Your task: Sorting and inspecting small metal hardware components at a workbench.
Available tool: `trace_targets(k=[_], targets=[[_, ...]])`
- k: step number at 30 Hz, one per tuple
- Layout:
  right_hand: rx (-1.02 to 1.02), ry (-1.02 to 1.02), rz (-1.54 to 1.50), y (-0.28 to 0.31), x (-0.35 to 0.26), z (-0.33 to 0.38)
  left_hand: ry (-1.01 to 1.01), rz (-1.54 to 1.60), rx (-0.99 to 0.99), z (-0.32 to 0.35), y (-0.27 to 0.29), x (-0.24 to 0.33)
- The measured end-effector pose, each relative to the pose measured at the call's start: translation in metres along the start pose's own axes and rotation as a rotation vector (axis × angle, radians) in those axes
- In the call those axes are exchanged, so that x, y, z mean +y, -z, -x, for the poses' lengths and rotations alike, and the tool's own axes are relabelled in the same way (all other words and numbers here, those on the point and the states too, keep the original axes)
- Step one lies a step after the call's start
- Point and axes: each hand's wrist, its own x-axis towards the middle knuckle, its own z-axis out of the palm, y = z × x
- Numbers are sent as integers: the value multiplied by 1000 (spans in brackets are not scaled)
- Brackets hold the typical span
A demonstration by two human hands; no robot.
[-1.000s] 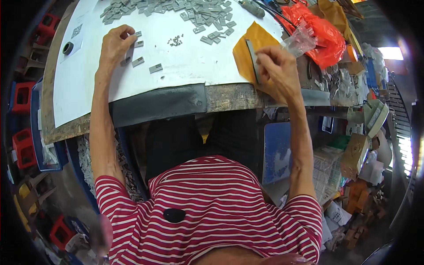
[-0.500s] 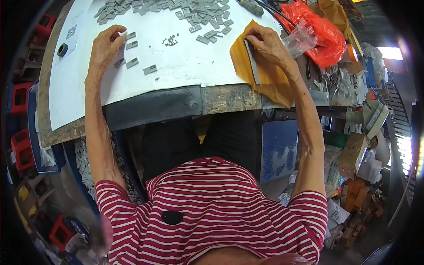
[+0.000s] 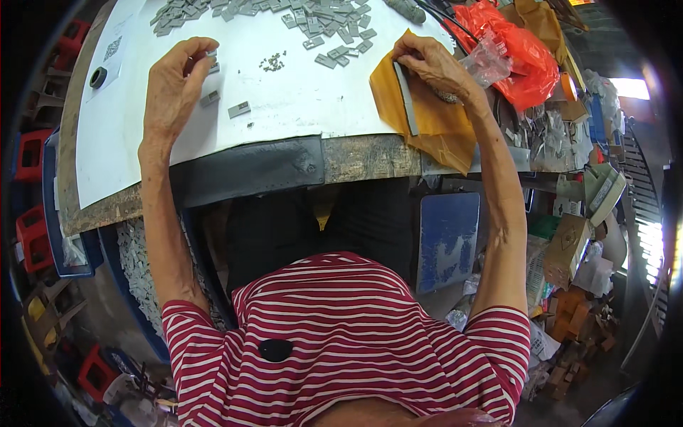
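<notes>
A black ring (image 3: 98, 77) sits on the left of a white sheet (image 3: 306, 99), near a printed square code (image 3: 112, 48) by the sheet's left edge. Over the sheet's left part, a person's left hand (image 3: 171, 89) reaches forward, back upward, thumb and curled fingers drawn close at a small grey tile (image 3: 213, 53); whether the tips grip it cannot be told. More grey tiles (image 3: 240, 109) lie loose on the sheet just right of that hand; small bits (image 3: 272, 62) are scattered at its middle, and a tile pile (image 3: 313, 25) covers its far side. On the sheet's right, the right hand (image 3: 441, 70) arches over orange-brown paper (image 3: 437, 135), fingers bent and nearly together at the far end of a grey bar (image 3: 406, 99); a firm hold cannot be confirmed. Beyond the sheet's right edge lies a red plastic bag (image 3: 533, 64).
</notes>
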Motion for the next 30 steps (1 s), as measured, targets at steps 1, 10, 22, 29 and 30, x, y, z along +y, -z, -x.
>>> trace_targets(k=[1, 10, 22, 29, 30], targets=[[-1, -5, -9, 1, -1, 0, -16, 11, 1, 1, -2, 1], [-16, -68, -78, 1, -1, 5, -19, 31, -27, 11, -10, 13], [43, -3, -8, -2, -4, 7, -113, 70, -59, 22, -19, 39], [90, 174, 232, -5, -8, 4, -202, 58, -120, 20, -35, 50], [79, 165, 273, -4, -10, 4, -246, 45, -115, 17, -39, 51]])
